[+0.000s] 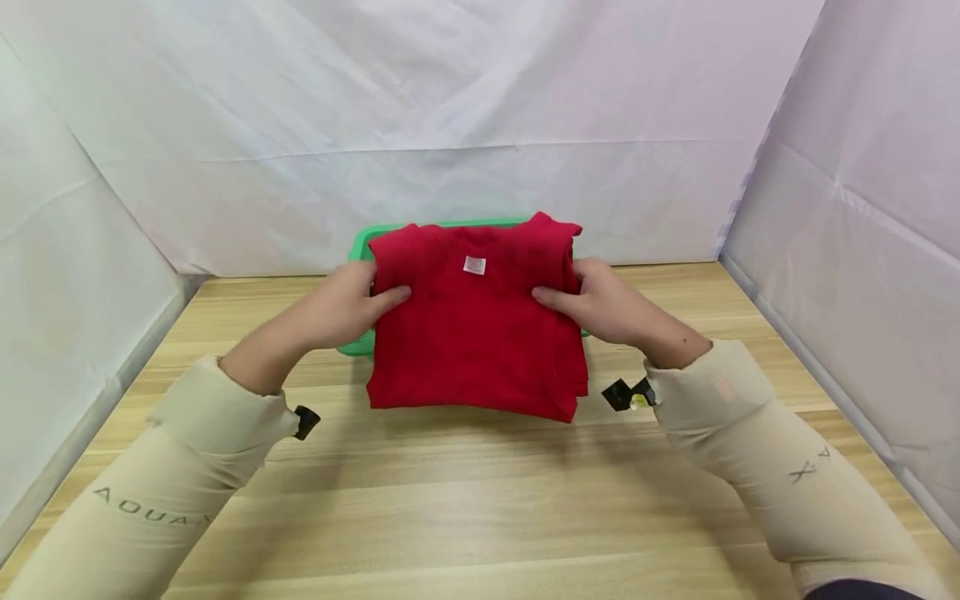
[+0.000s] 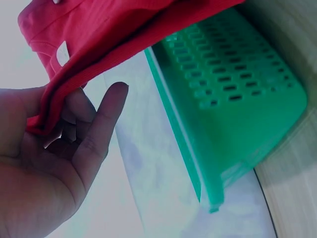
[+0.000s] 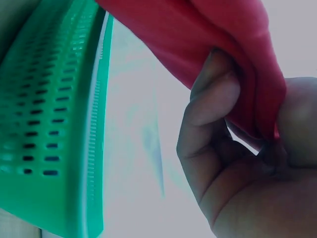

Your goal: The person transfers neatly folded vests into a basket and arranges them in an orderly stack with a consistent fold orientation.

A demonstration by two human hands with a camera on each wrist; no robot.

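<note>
A folded red shirt (image 1: pixel 472 333) with a white neck label (image 1: pixel 474 265) hangs in the air between both hands. My left hand (image 1: pixel 341 304) grips its left side, thumb on the front and fingers behind. On the opposite side my right hand (image 1: pixel 611 304) holds it the same way. Behind the shirt, and mostly hidden by it, stands a green plastic basket (image 1: pixel 363 250). In the left wrist view the basket's slotted wall (image 2: pixel 247 119) is just beyond the left hand, whose index finger points away from the cloth. Curled right-hand fingers (image 3: pixel 213 99) press the shirt's folded layers.
Under the hands lies a wood-grain table (image 1: pixel 465 500). White sheeting (image 1: pixel 450 100) closes off the back and both sides, meeting the table's far edge just behind the basket. Small black pieces (image 1: pixel 618 394) stick out at the sleeve cuffs.
</note>
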